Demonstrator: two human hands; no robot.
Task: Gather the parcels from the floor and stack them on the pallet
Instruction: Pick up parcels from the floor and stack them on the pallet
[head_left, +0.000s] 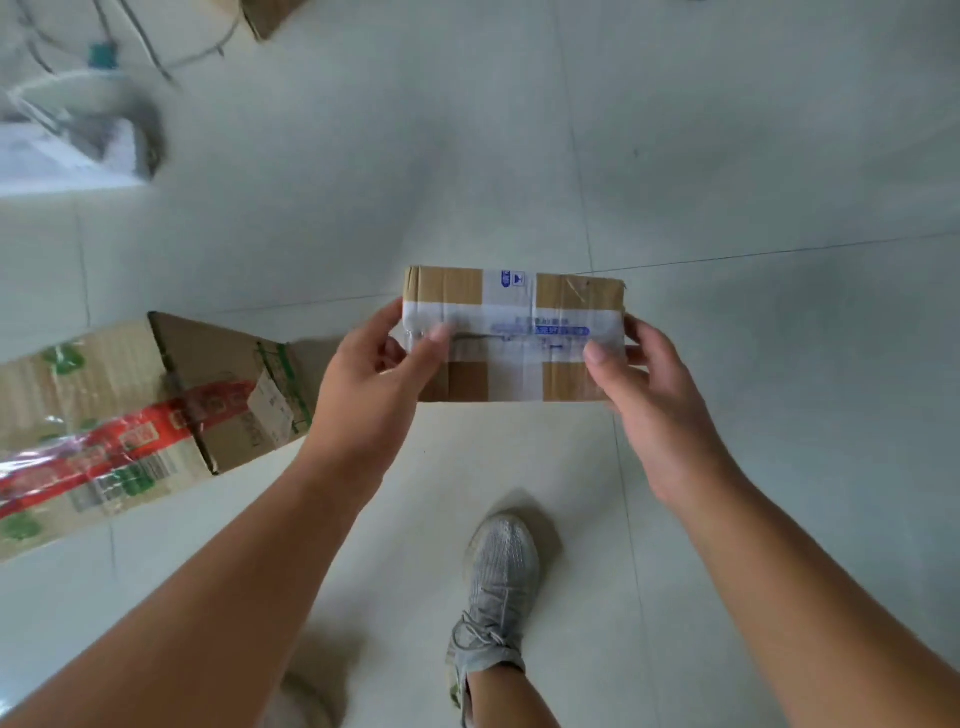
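A small brown cardboard parcel (514, 332) crossed with white tape is held up above the floor in front of me. My left hand (374, 384) grips its left end, thumb on top and fingers round the side. My right hand (644, 384) grips the right end the same way. A larger carton (135, 415) with red tape and green print lies on the floor at the left, close to my left forearm. No pallet is in view.
Pale tiled floor (727, 156) spreads ahead and to the right. My grey sneaker (498, 582) steps forward below the parcel. A corner of another cardboard box (270, 18) shows at the top. White blurred items and cables (78, 119) sit at the top left.
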